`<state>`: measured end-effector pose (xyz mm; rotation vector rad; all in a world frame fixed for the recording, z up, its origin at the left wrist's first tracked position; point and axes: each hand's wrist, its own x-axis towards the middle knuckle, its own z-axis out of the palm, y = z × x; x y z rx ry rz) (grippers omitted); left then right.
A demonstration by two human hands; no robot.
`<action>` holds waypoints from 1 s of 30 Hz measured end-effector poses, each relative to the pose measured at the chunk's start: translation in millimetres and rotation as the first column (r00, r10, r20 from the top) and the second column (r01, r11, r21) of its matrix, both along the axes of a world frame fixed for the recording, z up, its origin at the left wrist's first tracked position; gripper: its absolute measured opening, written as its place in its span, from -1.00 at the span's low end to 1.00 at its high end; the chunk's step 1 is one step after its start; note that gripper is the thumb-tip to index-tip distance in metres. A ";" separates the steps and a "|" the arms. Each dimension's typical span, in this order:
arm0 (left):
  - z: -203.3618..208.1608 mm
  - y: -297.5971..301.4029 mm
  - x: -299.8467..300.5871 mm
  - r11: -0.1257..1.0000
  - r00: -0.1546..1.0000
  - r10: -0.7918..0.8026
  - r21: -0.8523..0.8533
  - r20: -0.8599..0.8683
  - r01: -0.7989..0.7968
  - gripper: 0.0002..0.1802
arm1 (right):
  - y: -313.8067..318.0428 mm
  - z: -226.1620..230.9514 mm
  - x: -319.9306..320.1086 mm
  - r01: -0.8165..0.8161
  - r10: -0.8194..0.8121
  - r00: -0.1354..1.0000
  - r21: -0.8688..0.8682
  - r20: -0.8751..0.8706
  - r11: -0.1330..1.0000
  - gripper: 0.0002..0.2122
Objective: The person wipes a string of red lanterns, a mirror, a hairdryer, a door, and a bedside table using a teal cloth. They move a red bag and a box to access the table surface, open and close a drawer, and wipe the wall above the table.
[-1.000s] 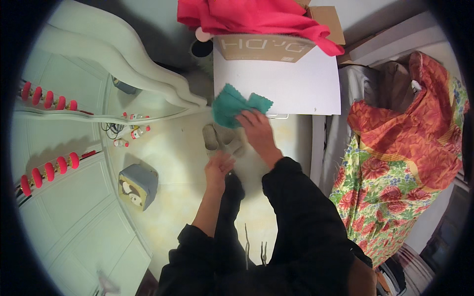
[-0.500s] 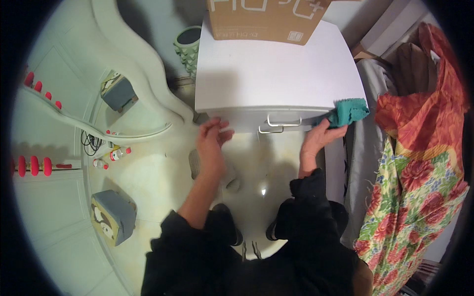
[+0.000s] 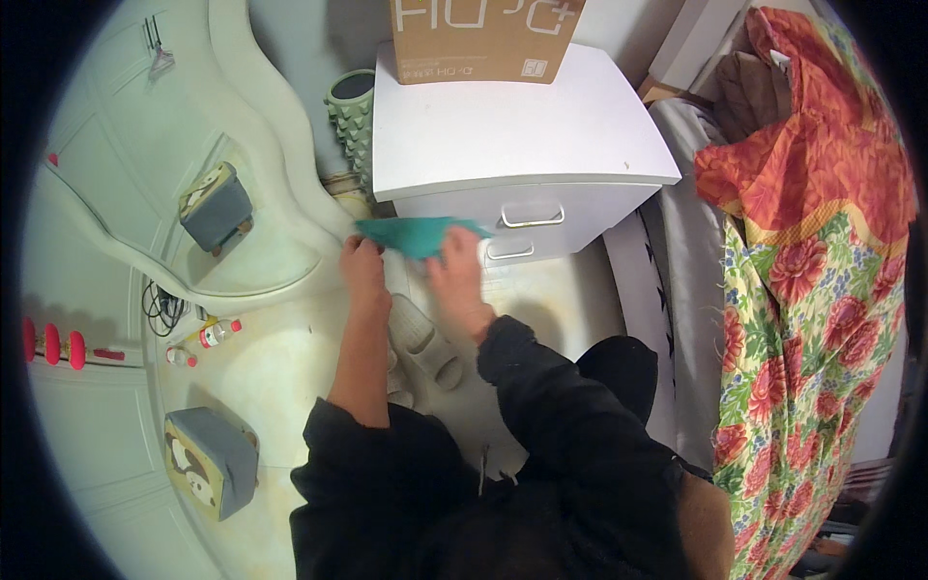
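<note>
A teal cloth (image 3: 418, 235) is stretched flat against the front of a white drawer cabinet (image 3: 512, 135), at its lower left corner. My left hand (image 3: 363, 269) grips the cloth's left end. My right hand (image 3: 461, 271) presses on the cloth's right part, just left of the lower drawer handle (image 3: 509, 251). Both forearms wear dark sleeves, the left one pushed up.
A brown cardboard box (image 3: 483, 34) stands on the cabinet top. A green ridged roller (image 3: 350, 116) stands left of the cabinet. Pale slippers (image 3: 425, 340) lie under my arms. Two grey stools (image 3: 215, 205) (image 3: 208, 459), small bottles (image 3: 208, 336) and cables lie left. Flowered fabric (image 3: 812, 290) hangs right.
My right hand carried the teal cloth from the cabinet's right corner to its lower left front. My left hand came off the cabinet edge and took the cloth's left end.
</note>
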<state>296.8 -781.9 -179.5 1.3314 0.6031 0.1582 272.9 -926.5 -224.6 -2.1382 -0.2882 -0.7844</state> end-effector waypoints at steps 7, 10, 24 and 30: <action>11.6 -38.3 -9.5 0.925 0.926 -0.377 0.054 -0.005 0.377 -0.75 | -118.9 -26.3 4.4 0.306 -0.307 0.951 0.169 -0.020 0.937 -0.66; 17.3 -43.4 -9.0 0.913 0.912 -0.406 0.067 0.060 0.402 -0.75 | -171.0 -23.4 19.1 0.546 -0.575 0.817 0.377 -0.041 0.748 -0.67; 17.2 -49.3 -9.2 0.893 0.893 -0.450 0.025 0.002 0.450 -0.79 | -85.7 -78.6 0.9 0.282 -0.220 0.931 0.191 -0.291 0.940 -0.58; 12.5 -55.9 -13.5 0.851 0.855 -0.518 0.100 0.007 0.515 -0.81 | -179.5 -69.6 39.4 0.727 -0.600 0.675 0.527 -0.429 0.441 -0.60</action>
